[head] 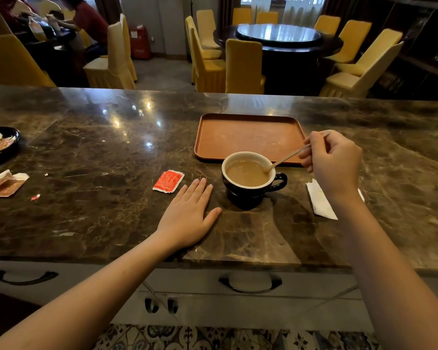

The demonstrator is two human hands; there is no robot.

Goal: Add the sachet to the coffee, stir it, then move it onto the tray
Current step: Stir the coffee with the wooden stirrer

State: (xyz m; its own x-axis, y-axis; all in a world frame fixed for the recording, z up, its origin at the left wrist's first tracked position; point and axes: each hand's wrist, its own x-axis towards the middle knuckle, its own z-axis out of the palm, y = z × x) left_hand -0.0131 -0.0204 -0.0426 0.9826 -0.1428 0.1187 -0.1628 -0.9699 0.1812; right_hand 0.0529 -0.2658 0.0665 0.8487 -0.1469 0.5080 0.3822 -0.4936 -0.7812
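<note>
A black cup (250,195) with a white inside holds light brown coffee and stands on the marble counter, just in front of the brown tray (248,133). My right hand (331,162) pinches a thin stir stick (287,157) whose tip dips into the coffee at the cup's right rim. My left hand (190,215) lies flat on the counter, fingers spread, to the left of the cup and holding nothing. A red sachet (168,181), torn at one corner, lies just beyond the left fingertips.
A white paper wrapper (320,202) lies under my right wrist. Torn brown sachets (4,183) and a small red scrap (35,197) sit at the far left, near a black dish (3,142) with wrappers. Yellow chairs stand beyond the counter; drawers are below its front edge.
</note>
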